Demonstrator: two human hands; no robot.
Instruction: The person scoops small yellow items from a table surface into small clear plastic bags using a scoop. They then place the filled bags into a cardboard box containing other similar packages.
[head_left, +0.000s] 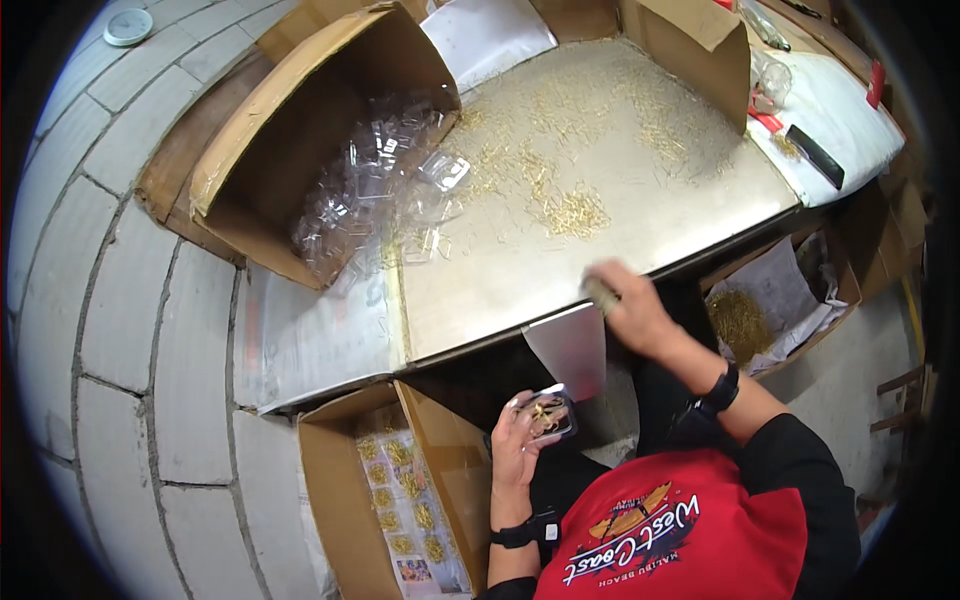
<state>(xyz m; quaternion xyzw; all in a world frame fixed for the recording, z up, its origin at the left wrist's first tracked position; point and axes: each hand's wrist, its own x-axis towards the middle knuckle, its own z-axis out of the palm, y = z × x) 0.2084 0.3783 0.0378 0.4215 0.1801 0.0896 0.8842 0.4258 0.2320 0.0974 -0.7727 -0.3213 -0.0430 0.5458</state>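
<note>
My left hand [515, 438] is closed round a small clear plastic box [555, 413], which has several thin gold-coloured metal pieces in it. It is held low, in front of the table and just right of a cardboard carton. My right hand [632, 308] is raised by the table's front edge, its fingers bent and smeared by motion. Something greyish shows at its fingertips, too blurred to name. Loose gold-coloured pieces [570, 210] lie in a heap and scattered over the pale tabletop [480, 300].
A tipped cardboard box [330, 100] spills clear plastic cases [370, 185] onto the table's left. The carton [320, 470] at lower left holds rows of filled packs [400, 490]. A paper-lined box [790, 290] with gold pieces stands at right. A whitish sheet [568, 345] hangs from the front edge.
</note>
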